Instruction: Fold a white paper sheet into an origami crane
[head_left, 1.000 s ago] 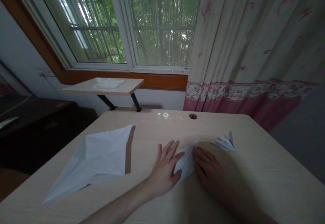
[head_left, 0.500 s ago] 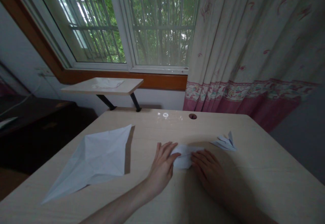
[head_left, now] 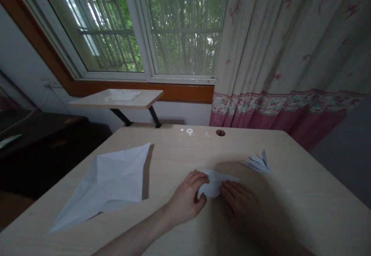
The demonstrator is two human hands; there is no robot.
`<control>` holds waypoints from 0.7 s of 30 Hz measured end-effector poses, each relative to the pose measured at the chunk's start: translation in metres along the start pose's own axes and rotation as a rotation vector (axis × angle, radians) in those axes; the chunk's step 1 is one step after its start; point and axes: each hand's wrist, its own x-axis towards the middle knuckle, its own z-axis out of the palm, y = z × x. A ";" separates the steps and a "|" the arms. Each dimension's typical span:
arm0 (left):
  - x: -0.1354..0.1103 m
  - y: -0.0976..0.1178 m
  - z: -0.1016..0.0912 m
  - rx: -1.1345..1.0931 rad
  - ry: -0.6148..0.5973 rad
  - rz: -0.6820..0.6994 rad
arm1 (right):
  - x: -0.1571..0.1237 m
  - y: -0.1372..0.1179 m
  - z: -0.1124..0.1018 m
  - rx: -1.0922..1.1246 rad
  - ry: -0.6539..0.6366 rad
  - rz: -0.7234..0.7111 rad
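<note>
Both hands on the paper (head_left: 213, 183), low over mid-table (head_left: 174, 229), set in from all visible edges. Left hand (head_left: 188, 196) takes the left end: fingers curled on its far side, thumb toward its near side, a gap between that shows paper. Right hand (head_left: 239, 198) lies lower and flatter, fingers close together, tips on the near right part. Hands apart from each other, paper bridging them. Whether the left truly pinches, or the right grips as well as presses, cannot tell.

Key relation: paper lies straight between the hands, just past the right fingertips. Long axis runs roughly side to side, close to parallel with the table's far edge, narrowing to a point on the right. Neither hand nearer; both touch.

Around: sheet (head_left: 118, 178), large and creased, toward the table's left edge, well apart from the left hand. Small fold (head_left: 257, 164) beyond the right hand, toward the right edge. Hole (head_left: 220, 132) by the far edge.

Hidden: right thumb, paper's underside, its edges under the fingers. Right forearm dim in shadow; crease lines faint. Table's near edge cut off.
</note>
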 end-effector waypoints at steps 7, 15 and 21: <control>0.001 0.005 -0.002 -0.039 -0.015 0.002 | 0.002 -0.002 -0.004 0.143 0.006 -0.030; -0.001 -0.003 0.004 -0.022 -0.013 0.003 | 0.004 0.000 0.001 0.182 0.116 -0.003; -0.002 -0.004 0.003 0.003 -0.024 0.057 | 0.005 -0.003 -0.002 0.260 0.109 0.080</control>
